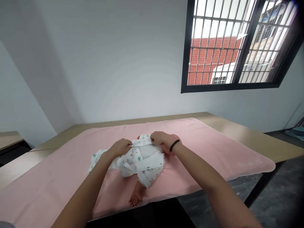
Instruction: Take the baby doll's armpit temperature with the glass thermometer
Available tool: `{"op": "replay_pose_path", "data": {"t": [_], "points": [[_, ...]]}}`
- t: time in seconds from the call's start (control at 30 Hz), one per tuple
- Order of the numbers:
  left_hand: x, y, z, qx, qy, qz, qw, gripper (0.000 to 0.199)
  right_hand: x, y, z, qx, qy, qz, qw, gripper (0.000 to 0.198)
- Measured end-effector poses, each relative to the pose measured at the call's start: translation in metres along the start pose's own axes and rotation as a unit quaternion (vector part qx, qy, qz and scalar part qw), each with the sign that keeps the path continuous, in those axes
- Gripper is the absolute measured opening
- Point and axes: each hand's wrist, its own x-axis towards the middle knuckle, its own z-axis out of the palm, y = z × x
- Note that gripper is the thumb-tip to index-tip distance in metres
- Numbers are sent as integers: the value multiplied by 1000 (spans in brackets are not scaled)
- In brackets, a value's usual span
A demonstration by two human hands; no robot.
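A baby doll [139, 193] lies on its back on the pink blanket, dressed in a white printed baby garment [150, 163]. Its head is mostly hidden behind my right wrist, and one bare arm reaches toward the near table edge. My left hand [121, 147] pinches the garment's far edge on the left, where a white strip stretches between both hands. Higher up, near the doll's shoulder, my right hand [161, 138] has its fingers closed on the same edge. The garment's front looks partly folded open over a plain white layer [148, 150].
The pink blanket [201, 148] covers most of a wooden table [228, 129] and hangs over its near edge. Behind stands a plain wall [123, 63] with a barred window [213, 47]. A dark table leg [264, 185] shows at the right.
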Motion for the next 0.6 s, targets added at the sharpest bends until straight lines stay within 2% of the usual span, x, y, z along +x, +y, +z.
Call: {"op": "replay_pose_path", "data": {"t": [0.1,0.2,0.3,0.4,0.5,0.53,0.6], "points": [[18,-6,-15,-11,-14,9,1000,30,22,17,-19,19,-62,-19,998,4],[45,-24,-23,-48,-10,-16,999,38,47,37,-32,47,-92,-35,994,21],[73,-44,-16,-64,25,-56,996,44,68,65,-33,68,-73,-11,995,31],[95,-55,0,-27,57,-68,996,51,74,103,-24,70,-28,51,996,37],[110,-47,15,20,80,12,996,55,67,145,-6,79,-38,89,992,37],[114,-40,18,14,72,49,996,53,62,157,2,87,-62,91,990,35],[121,-24,23,-30,15,116,993,45,53,177,20,108,-117,85,984,30]]}}
